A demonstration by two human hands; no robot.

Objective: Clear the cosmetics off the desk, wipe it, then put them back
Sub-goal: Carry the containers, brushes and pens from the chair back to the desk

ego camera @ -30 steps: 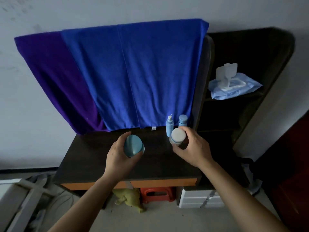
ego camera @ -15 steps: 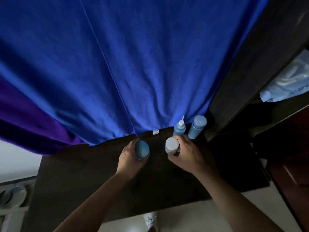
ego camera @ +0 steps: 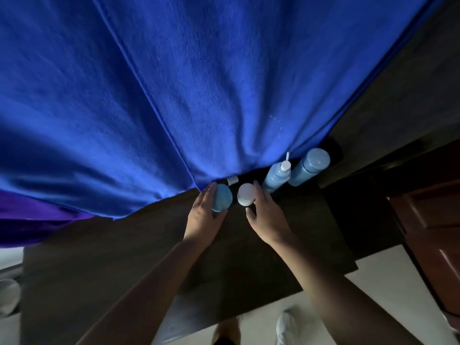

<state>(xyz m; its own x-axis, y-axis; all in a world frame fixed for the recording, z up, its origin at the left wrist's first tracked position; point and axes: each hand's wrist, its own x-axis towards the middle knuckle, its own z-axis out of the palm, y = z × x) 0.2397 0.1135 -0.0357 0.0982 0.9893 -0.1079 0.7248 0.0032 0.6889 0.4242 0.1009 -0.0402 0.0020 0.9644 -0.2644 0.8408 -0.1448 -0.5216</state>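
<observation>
Curls left grip (ego camera: 202, 217) round teal domed jar (ego camera: 222, 200), right grip (ego camera: 266, 217) round white-lidded jar (ego camera: 246, 197), close against hanging blue towel (ego camera: 199, 95).

On desk (ego camera: 286, 250), round jar (ego camera: 222, 198) left of lidded jar (ego camera: 246, 194), pump bottle (ego camera: 275, 178) and capped bottle (ego camera: 308, 168) further right

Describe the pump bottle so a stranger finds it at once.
Find the blue towel behind the dark desk. Two tall light-blue bottles stand at its lower right edge. The pump bottle is the left one, topped by a thin white nozzle; the capped bottle has a flat lid.
</observation>
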